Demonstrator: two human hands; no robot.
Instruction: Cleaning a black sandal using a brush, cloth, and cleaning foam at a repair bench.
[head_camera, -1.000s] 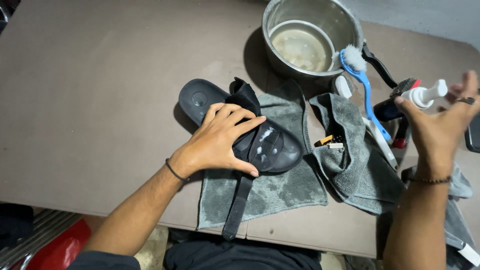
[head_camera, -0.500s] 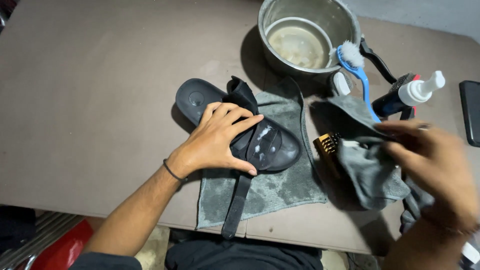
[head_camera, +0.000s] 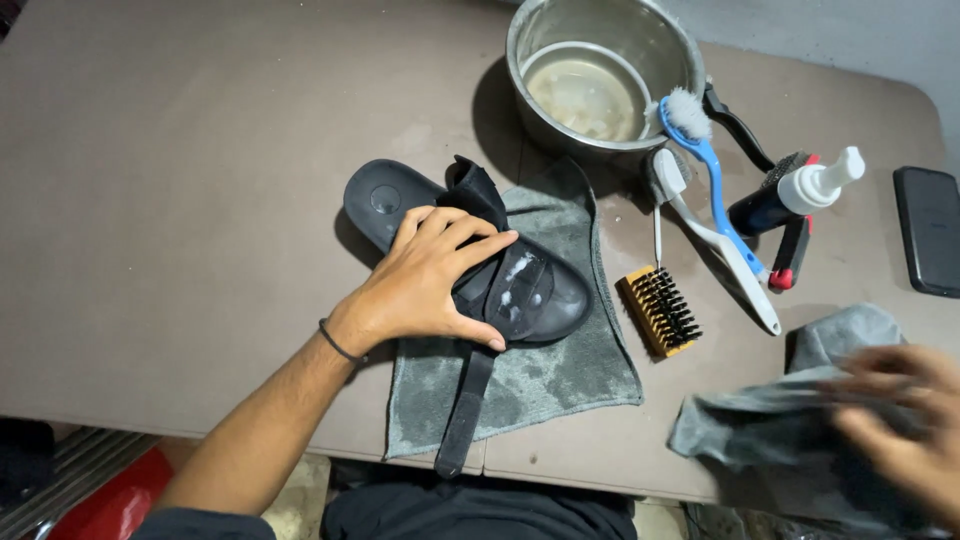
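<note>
Brown table (head_camera: 200, 150) | black sandal (head_camera: 530, 295) lay foam-flecked on grey towel (head_camera: 560, 370) | left hand (head_camera: 430, 275) pressed flat on it, grip open | right hand (head_camera: 900, 420), blurred, clutched grey cloth (head_camera: 770, 430)

Brown table (head_camera: 200, 180) with grey towel (head_camera: 560, 370), steel bowl (head_camera: 640, 40), brushes (head_camera: 720, 215), black phone (head_camera: 928, 243).

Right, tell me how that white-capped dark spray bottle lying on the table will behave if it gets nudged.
The dark spray bottle with the white nozzle lies on its side, so its round body would probably roll. The red-and-black brush beside it may check that. It looks like light plastic, likely easy to shift; the brown table near it looks wet, so it could slide too.
</note>
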